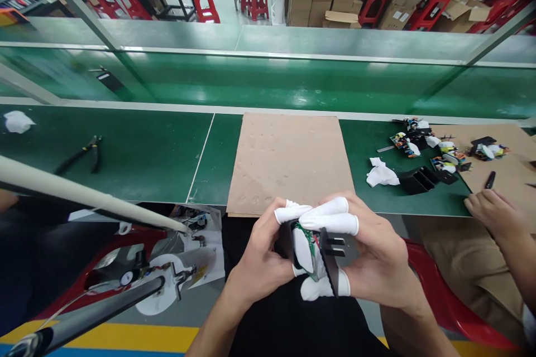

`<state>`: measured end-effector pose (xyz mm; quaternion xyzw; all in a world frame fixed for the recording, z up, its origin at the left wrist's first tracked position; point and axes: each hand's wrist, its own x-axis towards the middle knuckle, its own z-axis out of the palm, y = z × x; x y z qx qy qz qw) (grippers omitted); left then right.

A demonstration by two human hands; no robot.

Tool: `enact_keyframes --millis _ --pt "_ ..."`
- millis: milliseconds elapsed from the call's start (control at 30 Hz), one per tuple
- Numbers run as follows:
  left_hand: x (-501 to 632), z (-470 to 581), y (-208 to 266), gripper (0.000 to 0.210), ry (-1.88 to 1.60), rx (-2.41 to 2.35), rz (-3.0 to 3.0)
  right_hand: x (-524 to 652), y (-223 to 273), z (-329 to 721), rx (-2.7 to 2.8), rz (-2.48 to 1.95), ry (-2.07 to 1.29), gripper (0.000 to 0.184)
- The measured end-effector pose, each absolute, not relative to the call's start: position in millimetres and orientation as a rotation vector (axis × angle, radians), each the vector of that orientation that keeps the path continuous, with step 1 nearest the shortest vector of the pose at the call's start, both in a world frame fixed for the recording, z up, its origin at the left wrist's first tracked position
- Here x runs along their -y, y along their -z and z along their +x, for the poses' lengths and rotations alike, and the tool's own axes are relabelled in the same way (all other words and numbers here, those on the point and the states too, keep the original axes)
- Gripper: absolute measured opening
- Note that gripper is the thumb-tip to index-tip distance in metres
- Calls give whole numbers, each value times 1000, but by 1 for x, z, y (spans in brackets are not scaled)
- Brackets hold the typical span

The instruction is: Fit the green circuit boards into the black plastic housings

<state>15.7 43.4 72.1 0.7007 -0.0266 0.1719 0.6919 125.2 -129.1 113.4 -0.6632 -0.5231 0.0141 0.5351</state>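
Observation:
Between both hands, just in front of the bench edge, is a power adapter in two parts. My left hand (262,259), white finger cots on its fingertips, grips the black adapter housing (285,241). The fingers of my right hand (377,256), also in white finger cots, are closed on the black end plate (330,262) with its two plug prongs. A green circuit board (312,240) with white material on it shows between the housing and the plate, seemingly partly inside the housing. How deep it sits is hidden by fingers.
A cardboard sheet (291,162) lies on the green bench ahead. To the right are several circuit assemblies (448,150), a black housing (419,179), a white cloth piece (381,173) and a co-worker's hand (498,209). At left are pliers (86,153) and a slanting pale pole (92,195).

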Motion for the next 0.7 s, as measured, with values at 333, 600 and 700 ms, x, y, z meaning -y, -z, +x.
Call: enact_keyframes --millis 333,600,700 --pt "-39 14 -64 46 -291 -52 1498 128 -112 123 1202 -1661 -88 76" --pt "-14 13 -31 79 -256 -335 1246 133 -99 123 995 -1674 -215 76" --pt "2 14 -23 89 -263 -414 1180 144 -100 121 890 -1638 -279 75"
